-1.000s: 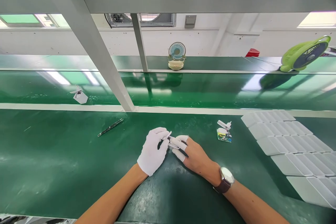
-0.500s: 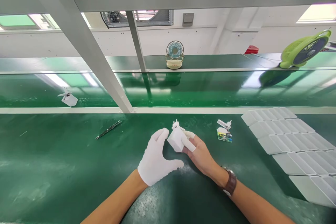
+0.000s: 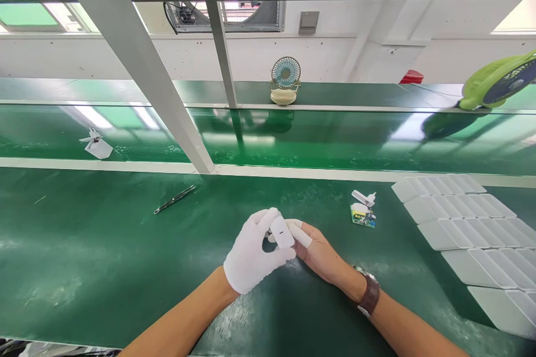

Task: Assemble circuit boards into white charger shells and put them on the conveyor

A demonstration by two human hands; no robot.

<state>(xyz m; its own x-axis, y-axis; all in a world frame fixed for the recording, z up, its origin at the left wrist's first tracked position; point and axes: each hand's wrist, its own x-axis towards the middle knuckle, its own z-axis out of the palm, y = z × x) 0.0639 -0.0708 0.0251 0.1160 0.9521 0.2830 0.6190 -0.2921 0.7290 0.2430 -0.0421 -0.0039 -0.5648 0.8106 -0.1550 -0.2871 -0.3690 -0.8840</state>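
Note:
A small white charger plug (image 3: 282, 232) is held between both hands just above the green work surface (image 3: 104, 256). My left hand (image 3: 253, 254), in a white glove, pinches it between thumb and forefinger. My right hand (image 3: 317, 250), bare with white finger cots and a brown wristwatch, grips it from the right side. A green circuit board with a white pronged part (image 3: 363, 210) lies to the right of my hands.
Rows of white charger shells (image 3: 464, 223) lie at the right. Tweezers (image 3: 175, 199) rest to the left near a slanted metal post (image 3: 167, 100). A white plug (image 3: 97, 145) sits on the conveyor belt behind. Two fans, one beige (image 3: 285, 81) and one green (image 3: 498, 83), stand beyond.
My hands turned the white plug over, so its prongs no longer point up. The left hand opened briefly and has closed on it again. The plug on the belt drifted left.

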